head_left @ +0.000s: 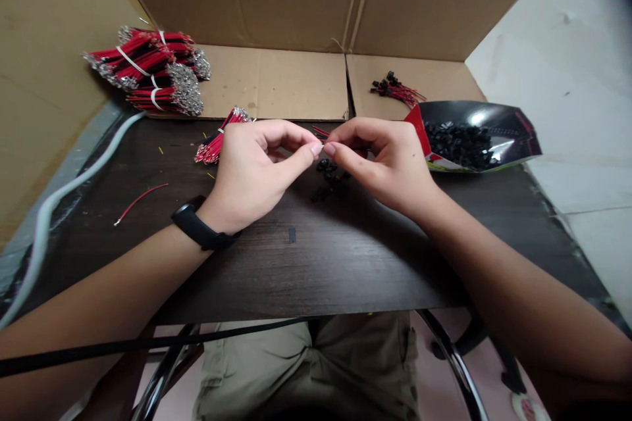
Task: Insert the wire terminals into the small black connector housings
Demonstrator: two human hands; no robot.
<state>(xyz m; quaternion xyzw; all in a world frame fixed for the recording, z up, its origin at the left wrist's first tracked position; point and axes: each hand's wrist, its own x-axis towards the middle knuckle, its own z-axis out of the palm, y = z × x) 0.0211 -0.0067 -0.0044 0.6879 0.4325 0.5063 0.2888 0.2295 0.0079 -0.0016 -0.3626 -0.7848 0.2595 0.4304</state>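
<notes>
My left hand (pixel 264 164) and my right hand (pixel 380 158) meet above the dark table, thumb and forefinger pinched in each. A tiny silvery bit (pixel 322 143) glints between the fingertips; the rest of what they hold is hidden. Just behind the fingertips show thin red wires (pixel 322 132), and I cannot tell whether they are held or lying. Below the hands sits a small pile of black plastic connectors (pixel 330 177), partly covered by my right hand. Beside my left hand lies a tied bundle of red and black wires (pixel 216 145) with metal ends.
Large banded wire bundles (pixel 148 72) are stacked at the back left. One loose red wire (pixel 141 200) lies at left. An open black box (pixel 508 138) of black connectors stands right, with finished-looking connector wires (pixel 395 89) behind it. Cardboard (pixel 296 0) walls the back.
</notes>
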